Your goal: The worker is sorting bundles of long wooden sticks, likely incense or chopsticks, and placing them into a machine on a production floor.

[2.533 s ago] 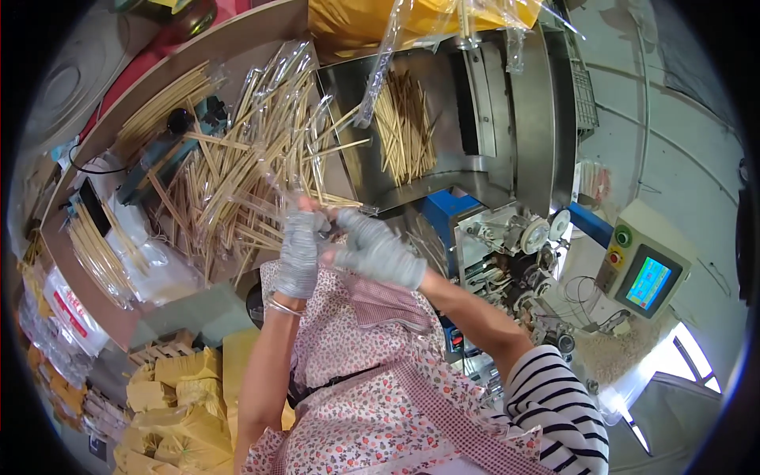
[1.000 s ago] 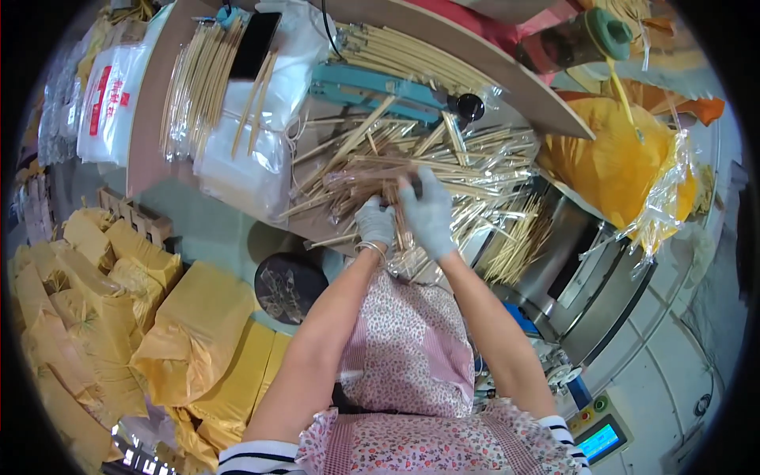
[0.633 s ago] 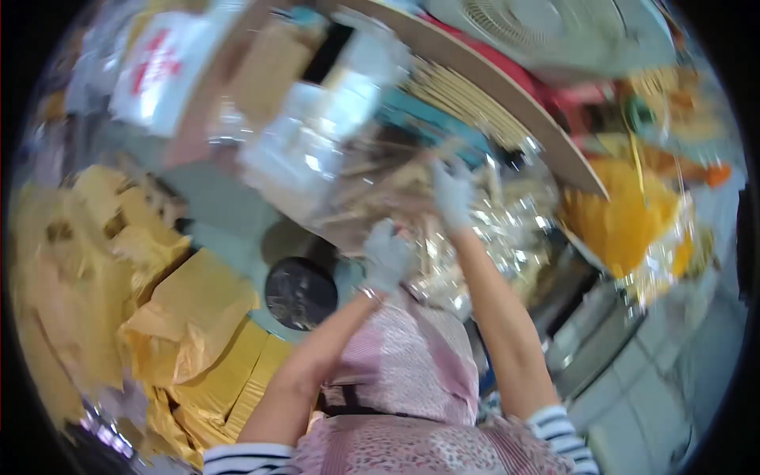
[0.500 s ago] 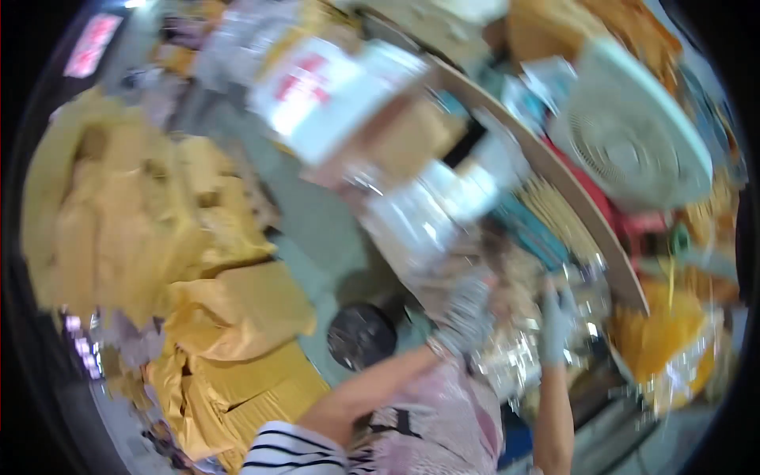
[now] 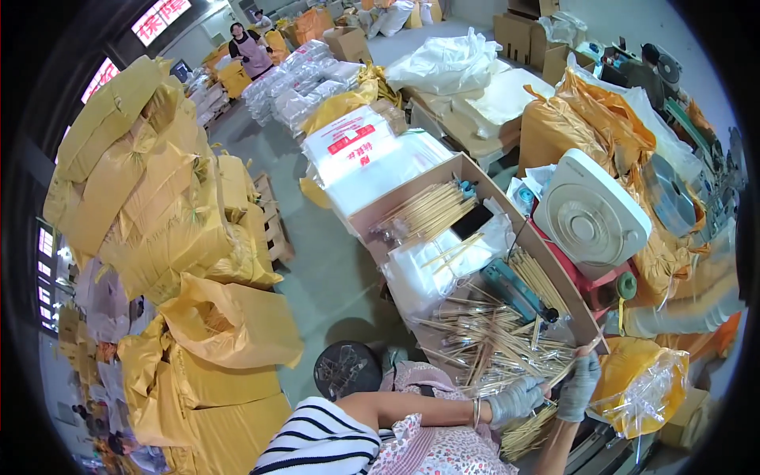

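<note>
My left hand (image 5: 516, 401), in a grey glove, is curled at the near edge of a pile of thin wooden sticks (image 5: 499, 332), many in clear wrappers. Its fingertips close around stick ends. Just right of it, my right hand (image 5: 580, 385), also gloved, grips a thin stick that pokes up past its fingers beside the box wall. Below both hands lies a bundle of bare sticks (image 5: 526, 434), partly hidden by my left wrist. The pile lies in a long shallow cardboard box (image 5: 546, 253). Among the sticks rests a teal elongated device (image 5: 511, 289) with a black end.
Clear plastic bags (image 5: 419, 277) and a black phone-like slab (image 5: 472, 222) lie farther up the box. A white fan (image 5: 586, 226) stands beyond its right wall. Yellow sacks (image 5: 150, 182) are heaped left; a dark round stool (image 5: 347, 370) stands near. Another person (image 5: 252, 54) is far back.
My view has steadied from a blur and tilted up, showing more of the room. My hands have come closer together, lower in the picture, at the near end of the box.
</note>
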A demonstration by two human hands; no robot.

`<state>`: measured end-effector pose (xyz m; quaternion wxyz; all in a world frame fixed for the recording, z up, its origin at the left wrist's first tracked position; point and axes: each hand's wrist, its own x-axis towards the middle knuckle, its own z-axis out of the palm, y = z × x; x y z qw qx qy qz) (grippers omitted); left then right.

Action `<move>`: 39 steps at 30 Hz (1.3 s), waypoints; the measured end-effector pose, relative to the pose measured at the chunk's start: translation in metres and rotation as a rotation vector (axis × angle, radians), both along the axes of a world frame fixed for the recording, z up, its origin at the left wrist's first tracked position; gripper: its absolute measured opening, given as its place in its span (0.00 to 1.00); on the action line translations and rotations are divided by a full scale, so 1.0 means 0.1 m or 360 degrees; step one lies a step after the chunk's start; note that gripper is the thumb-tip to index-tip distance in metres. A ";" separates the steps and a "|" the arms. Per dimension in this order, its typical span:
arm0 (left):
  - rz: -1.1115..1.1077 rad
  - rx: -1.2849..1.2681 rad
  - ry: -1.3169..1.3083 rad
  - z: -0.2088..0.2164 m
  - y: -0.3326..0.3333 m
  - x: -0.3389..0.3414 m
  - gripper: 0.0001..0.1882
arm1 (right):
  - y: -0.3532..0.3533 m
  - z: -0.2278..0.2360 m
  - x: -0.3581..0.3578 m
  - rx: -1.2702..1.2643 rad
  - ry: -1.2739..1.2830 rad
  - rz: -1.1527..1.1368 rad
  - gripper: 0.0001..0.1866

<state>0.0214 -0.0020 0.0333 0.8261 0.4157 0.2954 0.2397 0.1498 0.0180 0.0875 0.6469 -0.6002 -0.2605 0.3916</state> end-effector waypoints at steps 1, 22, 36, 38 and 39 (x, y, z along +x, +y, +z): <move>0.0140 0.0017 -0.0104 -0.03 -0.07 0.03 0.09 | -0.06 -0.05 -0.07 -0.0015 -0.0008 0.0015 0.14; 0.0189 0.0288 -0.0013 0.49 0.52 -0.10 0.10 | -0.75 0.12 -0.85 -0.0170 -0.0069 0.0413 0.13; -0.0008 0.0460 0.0233 0.37 -0.04 -0.45 0.16 | -1.10 0.33 -0.27 -0.0289 -0.0418 0.0684 0.08; 0.0019 0.0486 0.0144 0.28 -0.07 -0.46 0.16 | -0.97 0.34 -0.01 -0.0141 -0.0243 0.0313 0.12; 0.0010 0.0489 0.0138 0.34 -0.07 -0.45 0.16 | -0.88 0.45 -0.01 -0.0049 -0.0307 0.0165 0.14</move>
